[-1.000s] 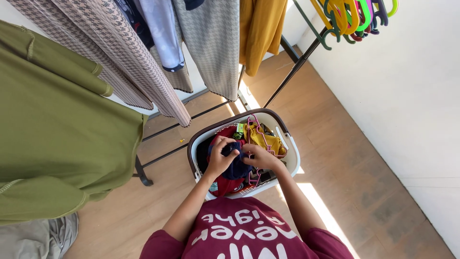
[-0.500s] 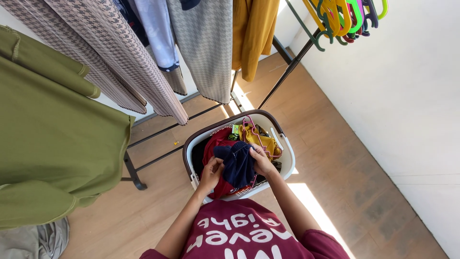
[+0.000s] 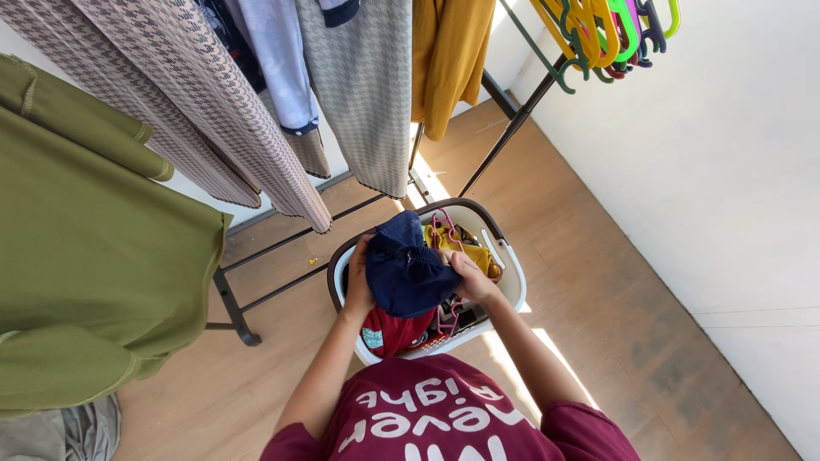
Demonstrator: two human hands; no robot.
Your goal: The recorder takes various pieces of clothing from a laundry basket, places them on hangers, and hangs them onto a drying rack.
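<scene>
— Both hands are on the navy garment (image 3: 406,271), yes? What has changed since a second ago?

— Yes. A second ago it was a small dark bundle pinched low among the clothes. Half a second ago it hung a little higher, partly opened. Now it is raised above the laundry basket (image 3: 515,286) and spread wide, hiding much of what lies inside.

— How is it held?

— The left hand (image 3: 359,282) grips its left edge, fingers curled round the cloth. The right hand (image 3: 470,277) clasps the right edge, thumb on top. Both are closed on the fabric, with the garment stretched between them.

— And inside the basket?

— A red garment (image 3: 395,329) shows below the navy one, toward the person. A yellow garment (image 3: 468,246) lies at the far right side, with a pink hanger (image 3: 444,229) across it, and more pink plastic near the right hand. Other dark items lie deeper; I cannot tell what they are.

— What stands around?

— The basket sits on the wooden floor (image 3: 598,256), just in front of a black drying rack (image 3: 504,141). From the rack hang houndstooth garments (image 3: 363,94), a pale blue one (image 3: 278,60) and a mustard one (image 3: 448,55). Coloured hangers (image 3: 606,34) cluster at its right end. A large olive garment (image 3: 94,248) fills the left side, with grey cloth (image 3: 60,435) below it.
</scene>
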